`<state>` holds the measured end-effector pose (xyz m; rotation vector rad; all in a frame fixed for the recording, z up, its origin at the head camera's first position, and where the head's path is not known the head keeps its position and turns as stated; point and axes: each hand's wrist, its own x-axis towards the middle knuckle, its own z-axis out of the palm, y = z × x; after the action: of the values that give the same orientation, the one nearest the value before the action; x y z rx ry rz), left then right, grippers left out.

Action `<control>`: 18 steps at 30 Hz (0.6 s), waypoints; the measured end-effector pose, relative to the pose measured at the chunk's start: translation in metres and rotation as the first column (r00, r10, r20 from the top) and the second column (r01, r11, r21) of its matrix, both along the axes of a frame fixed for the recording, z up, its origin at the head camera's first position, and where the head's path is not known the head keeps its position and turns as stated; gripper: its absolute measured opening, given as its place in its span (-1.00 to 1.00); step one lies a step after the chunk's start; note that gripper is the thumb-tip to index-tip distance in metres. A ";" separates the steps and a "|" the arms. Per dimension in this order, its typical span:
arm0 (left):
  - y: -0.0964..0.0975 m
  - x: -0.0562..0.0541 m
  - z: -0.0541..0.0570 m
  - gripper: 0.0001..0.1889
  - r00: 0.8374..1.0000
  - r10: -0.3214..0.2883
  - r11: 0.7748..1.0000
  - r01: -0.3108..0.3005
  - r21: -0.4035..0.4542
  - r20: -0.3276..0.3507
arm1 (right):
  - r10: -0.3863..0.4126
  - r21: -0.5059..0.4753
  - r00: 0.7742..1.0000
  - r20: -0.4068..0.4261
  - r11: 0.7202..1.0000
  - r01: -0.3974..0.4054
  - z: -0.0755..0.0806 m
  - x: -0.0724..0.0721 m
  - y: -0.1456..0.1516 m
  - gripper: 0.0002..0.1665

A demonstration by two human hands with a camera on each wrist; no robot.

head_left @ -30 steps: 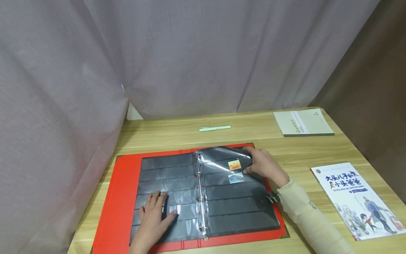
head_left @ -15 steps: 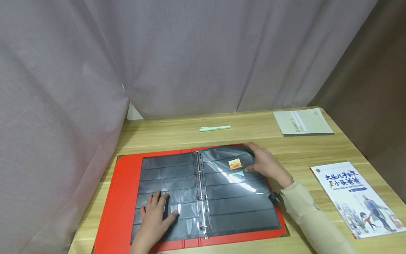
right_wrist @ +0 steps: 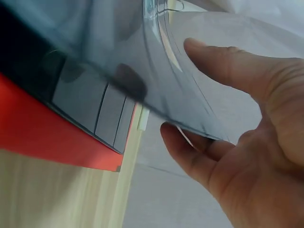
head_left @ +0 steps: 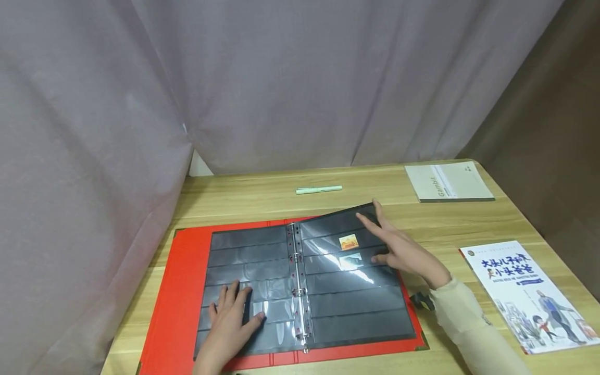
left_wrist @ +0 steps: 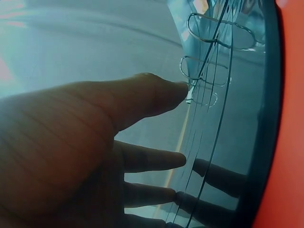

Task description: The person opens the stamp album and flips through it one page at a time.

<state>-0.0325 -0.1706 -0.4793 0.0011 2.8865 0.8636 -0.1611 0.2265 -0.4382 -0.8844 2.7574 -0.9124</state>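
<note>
A red ring binder [head_left: 173,297] lies spread out, with black pocket pages either side of its metal rings [head_left: 300,292]. My left hand [head_left: 226,324] rests on the left page [head_left: 248,255], fingers spread. The right page [head_left: 356,306] has its far outer corner raised. My right hand [head_left: 405,252] is at that corner, fingers extended. In the right wrist view, fingers [right_wrist: 185,154] lie under the page edge and the thumb [right_wrist: 223,61] stands apart from the sheet. An orange stamp [head_left: 349,242] and a pale blue stamp [head_left: 351,261] sit in its upper pockets.
A pale green pen [head_left: 319,190] lies behind the binder. At the back right is a notebook marked Gambit [head_left: 461,179], and nearer on the right a white picture book [head_left: 520,281]. Grey curtains [head_left: 281,94] hang behind the wooden table [head_left: 225,200].
The right page's far corner, curled inward earlier, has flattened and now stands raised. My right hand has shifted outward and its fingers have straightened. The left hand has stayed in place.
</note>
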 end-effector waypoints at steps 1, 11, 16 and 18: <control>0.000 0.000 0.000 -0.31 1.000 -0.001 1.000 0.001 -0.002 0.002 | 0.001 -0.022 1.000 -0.005 1.000 -0.001 0.000 0.002 0.001 0.37; 0.001 -0.001 -0.002 -0.31 1.000 0.002 1.000 -0.002 -0.007 0.007 | -0.121 -0.246 0.987 0.107 0.959 0.144 0.006 0.016 0.002 0.37; 0.002 -0.001 -0.004 -0.34 1.000 0.011 1.000 -0.011 0.000 -0.005 | -0.180 -0.249 0.972 0.151 0.945 0.214 0.019 0.025 -0.002 0.19; 0.002 -0.001 -0.005 -0.34 1.000 0.012 1.000 -0.012 -0.003 -0.008 | -0.189 -0.243 0.970 0.156 0.944 0.223 0.024 0.028 -0.003 0.14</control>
<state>-0.0332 -0.1687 -0.4841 -0.0130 2.8985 0.8630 -0.1326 0.2236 -0.4146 -0.5463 2.6933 -1.3405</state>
